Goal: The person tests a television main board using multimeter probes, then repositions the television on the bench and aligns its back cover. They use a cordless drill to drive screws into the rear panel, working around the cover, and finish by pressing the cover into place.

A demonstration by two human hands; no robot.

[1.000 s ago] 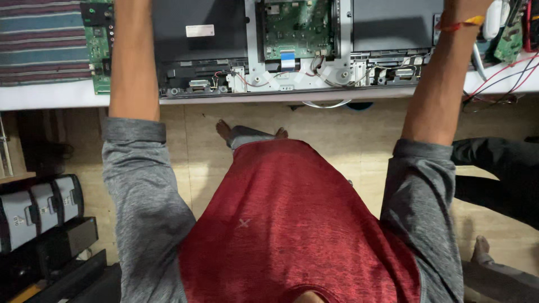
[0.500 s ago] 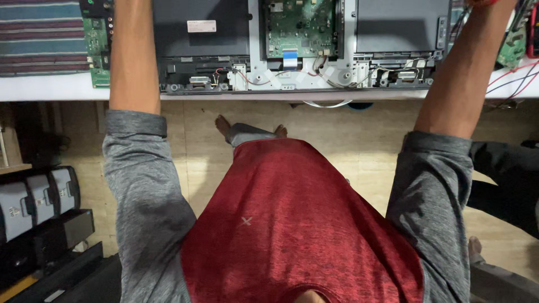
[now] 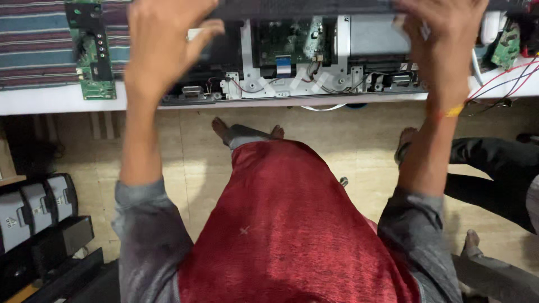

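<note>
Down at far left, a row of grey and black boxes [image 3: 33, 210] on the floor, each with a small pale label on its face, print too small to make out. Above, a striped cloth [image 3: 33, 45] in blue, maroon and grey spread over the white desk [image 3: 50, 100], with a loose green circuit board [image 3: 92, 53] lying upright on it, black sockets down its length.

Next, left hand [image 3: 160, 42] raised, fingers [image 3: 196, 36] curled around the dark top edge of the opened television panel [image 3: 303, 56], thumb hooked under. Panel flat on the desk, back off, near edge hanging just past the desk's rim; inside, silver metal brackets, a green main board [image 3: 289, 39] with a blue ribbon tab, thin wires along the lower frame.

Below, red shirt, grey sleeves, bare feet on the beige floor [image 3: 337, 140].

Further right, right hand [image 3: 443, 39] gripping the same dark edge, fingers closed over it, a yellow and orange thread band [image 3: 452, 111] on the wrist. Beyond that, another small green board [image 3: 508, 47] at the desk's end, red and blue wires [image 3: 505, 76] trailing off the edge, and another person's dark-trousered legs [image 3: 494, 163] with bare feet on the floor
</note>
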